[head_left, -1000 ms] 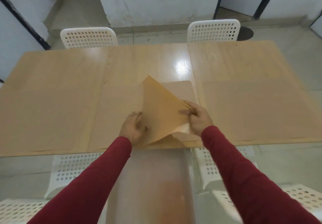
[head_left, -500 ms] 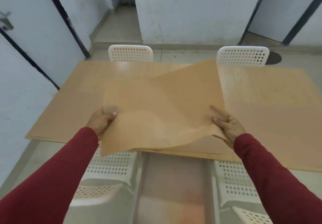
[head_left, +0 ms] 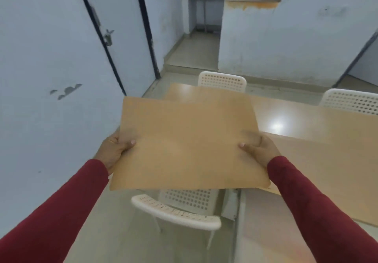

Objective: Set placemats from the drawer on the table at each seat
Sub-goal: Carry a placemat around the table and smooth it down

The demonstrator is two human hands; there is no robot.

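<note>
The person is carrying one placemat (head_left: pixel 188 144) clear of the table (head_left: pixel 319 127), so the step in hand looks like the transfer of a mat toward a seat that lacks one. The mat is hanging level in the air, to the left of the table's near-left corner and above the near chair (head_left: pixel 180 213), touching neither.

Going left to right: the left hand (head_left: pixel 114 150) is pinching the mat's left edge, thumb lying on top and the other fingers hidden underneath. The right hand (head_left: pixel 259 150) is pinching the right edge in the same way, thumb on top, the rest out of sight below the sheet. Both sleeves are dark red.

The next move, as I judge it, is calling for a walk round the table's left end to an unset place, then lowering the mat flat with its long edge parallel to the table edge in front of a chair. The sheet is thin and likely to flex, so keeping both edges held until it is lying down should be keeping it square.

Counting: one placemat is being held. On the table, to the right of the held mat, a duller patch (head_left: pixel 335 172) is showing that may be one laid mat or more, but its colour matches the wood too closely to count. Three white perforated chairs are showing: the near one below the mat, one at the table's far side (head_left: pixel 222 81), and one further right (head_left: pixel 349 101). Two hands are in view.
</note>
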